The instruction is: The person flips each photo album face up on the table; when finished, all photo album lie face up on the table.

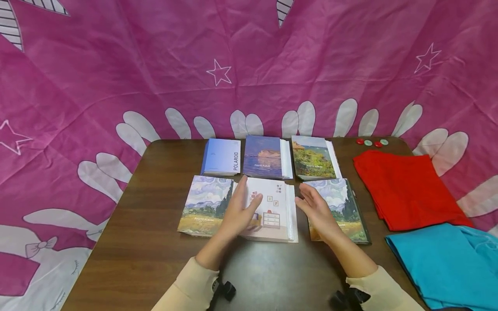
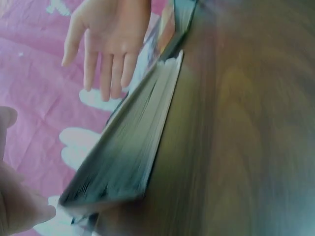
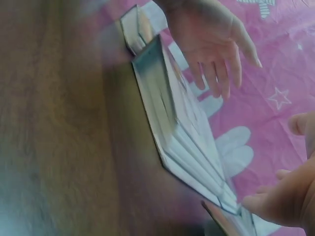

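Observation:
Over the left half of a white photo album [image 1: 270, 231] with a drawn room on its cover, my left hand [image 1: 238, 211] hovers with straight fingers and holds nothing. My right hand [image 1: 318, 212] is above the left part of a landscape photo album [image 1: 352, 216], its fingers relaxed and nothing in its grasp. The two palms face each other across the white album. To the left lies another landscape photo album [image 1: 204, 203] with the same painted cover. In the right wrist view the white album's page edges [image 3: 197, 167] show thick and slightly fanned.
Behind stand a blue Polaroid album [image 1: 222, 156], a seascape album [image 1: 262, 157] and a garden album [image 1: 314, 157]. Small red and pale discs [image 1: 368, 142] lie at the back right. Red cloth [image 1: 412, 188] and turquoise cloth [image 1: 447, 263] cover the right side of the brown table [image 1: 148, 242].

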A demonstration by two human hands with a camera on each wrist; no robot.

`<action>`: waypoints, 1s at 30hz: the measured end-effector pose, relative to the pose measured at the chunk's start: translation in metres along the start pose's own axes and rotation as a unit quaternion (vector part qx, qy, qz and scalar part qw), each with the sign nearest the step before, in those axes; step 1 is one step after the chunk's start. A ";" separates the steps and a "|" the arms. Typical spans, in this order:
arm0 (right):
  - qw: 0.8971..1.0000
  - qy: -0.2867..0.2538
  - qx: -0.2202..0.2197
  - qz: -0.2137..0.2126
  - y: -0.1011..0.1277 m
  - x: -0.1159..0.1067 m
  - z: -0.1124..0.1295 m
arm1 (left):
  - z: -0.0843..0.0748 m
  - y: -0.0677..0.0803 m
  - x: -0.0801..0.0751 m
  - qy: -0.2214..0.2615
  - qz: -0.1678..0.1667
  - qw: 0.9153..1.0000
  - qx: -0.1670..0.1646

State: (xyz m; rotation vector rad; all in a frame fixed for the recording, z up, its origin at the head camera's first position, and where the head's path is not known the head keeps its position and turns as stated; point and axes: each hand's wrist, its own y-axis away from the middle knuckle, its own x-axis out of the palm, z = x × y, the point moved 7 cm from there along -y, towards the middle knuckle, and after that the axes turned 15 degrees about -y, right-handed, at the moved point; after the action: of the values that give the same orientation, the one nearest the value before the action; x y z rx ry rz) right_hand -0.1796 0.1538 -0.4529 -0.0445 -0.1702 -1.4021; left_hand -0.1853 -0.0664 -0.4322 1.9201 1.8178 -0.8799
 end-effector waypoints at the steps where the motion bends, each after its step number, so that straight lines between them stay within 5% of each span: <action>1: 1.000 0.000 -0.003 -0.003 0.001 -0.003 0.001 | -0.004 -0.001 0.004 0.002 0.004 1.000 0.006; 12: 0.997 -0.007 -0.049 -0.051 0.011 -0.050 0.022 | -0.044 -0.007 0.063 0.007 0.062 0.996 0.057; 18: 0.992 0.052 -0.058 -0.103 0.023 -0.093 0.026 | -0.055 0.000 0.091 0.014 0.070 0.995 0.074; 23: 0.975 0.136 -0.026 -0.173 0.032 -0.123 0.023 | -0.061 0.008 0.110 0.019 0.090 0.992 0.081; 30: 0.977 0.137 0.074 -0.145 0.031 -0.135 0.001 | -0.071 0.018 0.129 0.012 0.147 0.986 0.080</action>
State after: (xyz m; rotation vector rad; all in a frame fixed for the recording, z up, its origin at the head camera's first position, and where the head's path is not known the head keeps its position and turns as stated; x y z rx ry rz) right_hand -0.1708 0.2914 -0.4693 0.3076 -0.0504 -1.6664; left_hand -0.1564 0.0755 -0.4657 2.2345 1.4601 -0.9241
